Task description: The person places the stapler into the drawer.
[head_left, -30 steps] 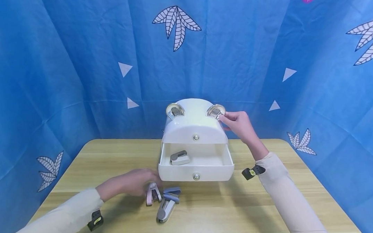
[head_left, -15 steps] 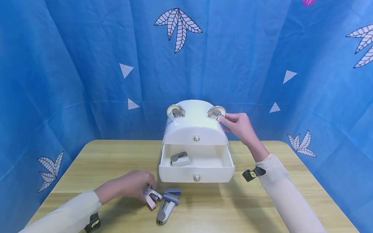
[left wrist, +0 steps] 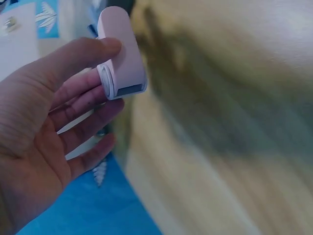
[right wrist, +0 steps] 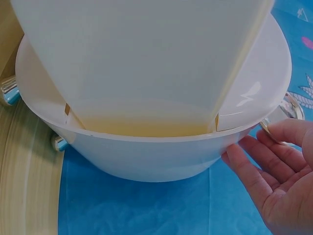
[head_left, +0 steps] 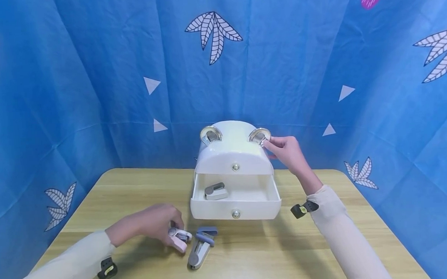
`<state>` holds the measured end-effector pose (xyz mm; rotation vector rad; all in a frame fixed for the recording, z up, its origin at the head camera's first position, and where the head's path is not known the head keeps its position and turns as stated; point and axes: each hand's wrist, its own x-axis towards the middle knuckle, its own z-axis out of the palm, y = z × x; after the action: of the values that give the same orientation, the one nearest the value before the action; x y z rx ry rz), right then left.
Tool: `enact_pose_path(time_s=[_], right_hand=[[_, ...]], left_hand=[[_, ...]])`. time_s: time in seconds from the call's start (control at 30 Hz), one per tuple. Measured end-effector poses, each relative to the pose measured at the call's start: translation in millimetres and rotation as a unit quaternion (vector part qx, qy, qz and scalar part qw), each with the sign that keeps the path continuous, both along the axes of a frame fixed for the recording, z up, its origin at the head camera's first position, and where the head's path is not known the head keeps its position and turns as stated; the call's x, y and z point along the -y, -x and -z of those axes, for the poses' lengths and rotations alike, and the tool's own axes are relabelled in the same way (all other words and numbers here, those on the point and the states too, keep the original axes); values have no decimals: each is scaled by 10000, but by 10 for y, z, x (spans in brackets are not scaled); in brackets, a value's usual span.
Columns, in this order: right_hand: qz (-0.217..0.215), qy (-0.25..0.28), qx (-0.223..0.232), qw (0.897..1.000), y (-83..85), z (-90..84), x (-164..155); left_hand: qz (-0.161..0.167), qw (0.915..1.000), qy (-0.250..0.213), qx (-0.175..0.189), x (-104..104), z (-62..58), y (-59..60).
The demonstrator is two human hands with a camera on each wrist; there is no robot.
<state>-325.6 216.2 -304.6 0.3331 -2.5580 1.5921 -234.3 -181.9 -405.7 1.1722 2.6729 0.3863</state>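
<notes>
Left hand (head_left: pixel 152 223), lower left of the head view, pinches a pink stapler (head_left: pixel 179 238) between thumb and fingers, just above the bench (head_left: pixel 326 251). Right hand (head_left: pixel 289 153), fingers straight, rests against the white drawer box (head_left: pixel 231 151) beside its right silver ring, apparently steadying it. The drawer (head_left: pixel 235 205) stands pulled out, holding a grey stapler (head_left: pixel 215 190). A blue-grey stapler (head_left: pixel 200 246) lies just beside the pink one, before the drawer front.

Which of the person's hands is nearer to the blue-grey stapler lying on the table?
Left. The left hand holds a pink stapler right beside the blue-grey stapler; the right hand rests against the white drawer box behind it.
</notes>
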Motion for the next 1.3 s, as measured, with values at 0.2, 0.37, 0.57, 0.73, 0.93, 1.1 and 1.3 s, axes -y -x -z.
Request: enact_pose_path(time_s=[0.2, 0.37, 0.57, 0.73, 0.93, 1.1, 1.3], right_hand=[[-1, 28, -16, 10000, 0, 31, -21], [61, 44, -5, 10000, 5, 40, -29], [48, 51, 26, 10000, 8, 47, -28], [50, 37, -6, 10000, 10, 49, -28], [0, 52, 14, 10000, 36, 37, -13], [-3, 40, 26, 10000, 52, 22, -16], [16, 74, 30, 10000, 46, 18, -9]], left_hand=[[-40, 9996, -169, 242, -13, -330, -16], [-106, 9994, -88, 327, -44, -686, -68], [-242, 9992, -41, 320, -112, -1113, -149], [-210, 9997, -159, -21, -219, -1422, -136], [-164, 9984, -32, -546, -427, -1616, -37], [-55, 9948, 27, -1016, -649, -1688, 54], [1, 9895, 193, -1432, -887, -1640, 212]])
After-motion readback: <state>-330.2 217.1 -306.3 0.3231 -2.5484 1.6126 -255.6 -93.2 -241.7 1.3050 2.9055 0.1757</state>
